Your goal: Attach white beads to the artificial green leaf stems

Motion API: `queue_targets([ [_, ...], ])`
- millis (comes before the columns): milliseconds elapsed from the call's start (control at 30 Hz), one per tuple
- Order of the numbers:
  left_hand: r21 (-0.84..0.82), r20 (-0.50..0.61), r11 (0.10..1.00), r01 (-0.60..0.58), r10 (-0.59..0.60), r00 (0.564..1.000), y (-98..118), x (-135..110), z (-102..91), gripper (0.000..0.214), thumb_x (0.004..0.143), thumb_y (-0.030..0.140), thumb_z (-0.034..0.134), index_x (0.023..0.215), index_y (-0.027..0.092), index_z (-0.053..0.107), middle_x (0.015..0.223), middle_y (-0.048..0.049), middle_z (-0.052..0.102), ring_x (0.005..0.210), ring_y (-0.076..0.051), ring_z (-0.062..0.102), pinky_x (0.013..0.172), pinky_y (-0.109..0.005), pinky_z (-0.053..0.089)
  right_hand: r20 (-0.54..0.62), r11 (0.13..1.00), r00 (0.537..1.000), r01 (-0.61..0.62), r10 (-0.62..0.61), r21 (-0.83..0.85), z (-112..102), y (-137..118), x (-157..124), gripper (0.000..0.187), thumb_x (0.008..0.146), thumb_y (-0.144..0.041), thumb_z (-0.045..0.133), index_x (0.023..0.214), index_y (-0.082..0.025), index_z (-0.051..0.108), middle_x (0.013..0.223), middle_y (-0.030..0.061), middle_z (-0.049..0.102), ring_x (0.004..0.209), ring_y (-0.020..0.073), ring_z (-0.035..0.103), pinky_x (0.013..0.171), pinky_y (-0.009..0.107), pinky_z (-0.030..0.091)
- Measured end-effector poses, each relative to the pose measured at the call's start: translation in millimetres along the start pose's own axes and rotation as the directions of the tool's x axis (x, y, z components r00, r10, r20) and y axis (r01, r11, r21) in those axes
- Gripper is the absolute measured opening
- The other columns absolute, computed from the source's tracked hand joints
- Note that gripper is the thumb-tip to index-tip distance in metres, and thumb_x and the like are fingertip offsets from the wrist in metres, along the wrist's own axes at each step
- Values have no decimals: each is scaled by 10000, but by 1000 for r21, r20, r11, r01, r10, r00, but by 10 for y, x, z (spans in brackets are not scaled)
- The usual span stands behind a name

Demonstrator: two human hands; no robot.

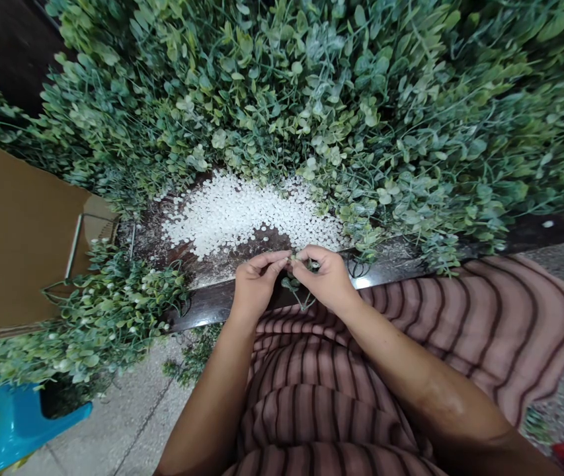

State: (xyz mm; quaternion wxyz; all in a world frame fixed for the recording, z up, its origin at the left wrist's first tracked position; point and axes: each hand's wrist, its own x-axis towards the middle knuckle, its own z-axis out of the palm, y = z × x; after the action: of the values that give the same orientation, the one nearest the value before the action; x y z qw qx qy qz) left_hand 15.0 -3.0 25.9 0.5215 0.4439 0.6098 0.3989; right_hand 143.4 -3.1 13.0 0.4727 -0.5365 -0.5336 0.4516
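My left hand and my right hand meet over the near edge of a dark tabletop. Both pinch a small green artificial sprig between their fingertips; its stem and a few leaves hang down between the hands. Just beyond my fingers lies a heap of small white beads on the table. A big mound of artificial leafy sprigs rises behind and around the beads.
A second pile of sprigs with white buds lies at the left over the table corner. A brown cardboard sheet is at far left, a blue plastic stool at bottom left. Striped cloth covers my lap; the floor is grey stone.
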Motion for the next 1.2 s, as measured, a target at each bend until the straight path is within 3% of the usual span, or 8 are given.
queue_targets([
  [500, 42, 13, 997, -69, 69, 998, -23, 9, 25, 111, 664, 201, 639, 731, 166, 720, 792, -50, 724, 779, -176, 653, 790, -309, 504, -18, 1000, 1000, -5, 5, -1, 21, 15, -22, 133, 660, -221, 495, 536, -196, 455, 539, -28, 456, 554, 110, 442, 568, 234, 376],
  [867, -131, -43, 990, 48, -54, 998, -35, 27, 37, 208, 607, 259, 708, 793, 167, 709, 682, -18, 706, 628, -121, 622, 685, -267, 510, 28, 992, 998, -65, 62, 107, 21, 50, 2, 124, 676, -254, 527, 589, -173, 559, 575, -9, 539, 583, 117, 489, 594, 245, 409],
  [1200, -91, -8, 994, 67, -68, 998, -34, 23, 20, 173, 605, 289, 715, 719, 160, 706, 682, -27, 698, 650, -135, 618, 707, -283, 505, 56, 989, 993, -113, 108, 94, 18, 31, 4, 135, 665, -262, 532, 560, -177, 526, 549, -20, 509, 558, 108, 466, 559, 229, 396],
])
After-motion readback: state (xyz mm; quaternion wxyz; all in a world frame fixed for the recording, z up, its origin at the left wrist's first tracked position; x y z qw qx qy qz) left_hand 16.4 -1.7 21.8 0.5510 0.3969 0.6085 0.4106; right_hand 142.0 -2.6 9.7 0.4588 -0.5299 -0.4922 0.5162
